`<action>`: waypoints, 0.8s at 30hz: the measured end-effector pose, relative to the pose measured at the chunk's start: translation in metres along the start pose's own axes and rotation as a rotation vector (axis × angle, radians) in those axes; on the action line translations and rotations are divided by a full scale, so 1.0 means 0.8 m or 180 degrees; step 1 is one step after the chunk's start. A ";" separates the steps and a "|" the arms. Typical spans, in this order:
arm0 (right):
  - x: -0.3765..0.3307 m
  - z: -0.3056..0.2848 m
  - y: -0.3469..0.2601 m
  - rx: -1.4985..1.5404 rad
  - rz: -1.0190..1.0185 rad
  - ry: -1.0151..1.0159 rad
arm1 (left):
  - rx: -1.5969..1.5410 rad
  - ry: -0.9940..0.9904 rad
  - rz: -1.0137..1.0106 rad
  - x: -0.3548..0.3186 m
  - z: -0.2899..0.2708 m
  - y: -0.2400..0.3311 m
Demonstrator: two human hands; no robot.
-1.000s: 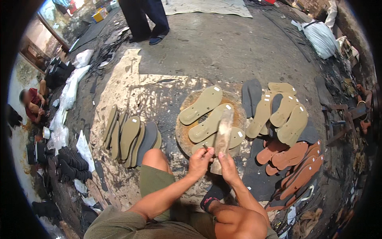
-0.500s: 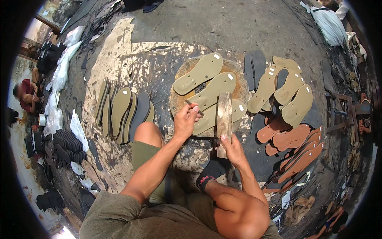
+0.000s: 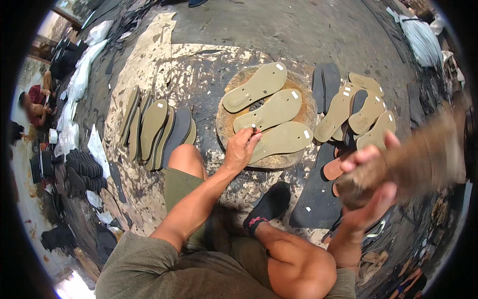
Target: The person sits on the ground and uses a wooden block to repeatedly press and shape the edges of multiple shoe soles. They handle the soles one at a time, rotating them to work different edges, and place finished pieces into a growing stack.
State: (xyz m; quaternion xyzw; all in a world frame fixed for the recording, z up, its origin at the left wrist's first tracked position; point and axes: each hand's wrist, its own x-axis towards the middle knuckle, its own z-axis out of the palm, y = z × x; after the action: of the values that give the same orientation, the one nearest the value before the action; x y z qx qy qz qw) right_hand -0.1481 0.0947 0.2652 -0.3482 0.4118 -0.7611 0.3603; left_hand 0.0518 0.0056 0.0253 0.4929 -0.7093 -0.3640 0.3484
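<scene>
Three olive sandal soles lie side by side on a round wooden block: a far sole (image 3: 259, 88), a middle sole (image 3: 274, 108) and a near sole (image 3: 284, 142). My left hand (image 3: 241, 149) pinches a short, thin metal punch (image 3: 254, 128) at the heel end of the middle sole, its top end showing above my fingers. Raised off to the right, my right hand (image 3: 371, 202) grips a thick wooden stick (image 3: 413, 162), both smeared by motion. The round block (image 3: 304, 112) shows around the soles.
Olive and dark soles (image 3: 157, 122) stand in a row at left. More olive soles (image 3: 331, 114) lie right of the block, with brown soles (image 3: 332, 169) partly hidden behind my right hand. A dark rubber sheet (image 3: 311, 209) lies near my foot. Another person (image 3: 37, 107) sits far left.
My right hand has swung the wooden stick up and to the right, away from the soles. My left hand has moved slightly right, and the punch is now more upright at the middle sole.
</scene>
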 end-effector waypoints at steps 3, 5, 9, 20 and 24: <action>-0.049 -0.040 0.091 -0.2287 0.0709 -0.1223 | 0.0305 -0.0002 0.0543 -0.011 0.003 -0.005; -0.075 -0.094 0.151 -0.3099 0.2793 -0.2219 | 0.0658 0.0026 0.0946 -0.011 0.006 -0.005; -0.108 -0.169 0.194 -0.1219 0.3297 -0.1355 | 0.0496 -0.0496 0.0105 0.003 0.004 0.003; -0.184 -0.186 0.244 -0.1530 0.2545 -0.0976 | -0.0691 -0.0327 -0.0923 -0.024 -0.006 0.018; -0.130 -0.144 0.181 -0.1028 0.3344 -0.0887 | -0.0349 -0.0275 -0.0731 -0.027 -0.001 0.016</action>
State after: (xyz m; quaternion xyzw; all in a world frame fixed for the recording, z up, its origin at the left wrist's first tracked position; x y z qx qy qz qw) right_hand -0.1539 0.1667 0.0657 -0.2444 0.5895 -0.3538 0.6838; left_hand 0.0530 0.0293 0.0337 0.5349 -0.6416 -0.4606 0.2999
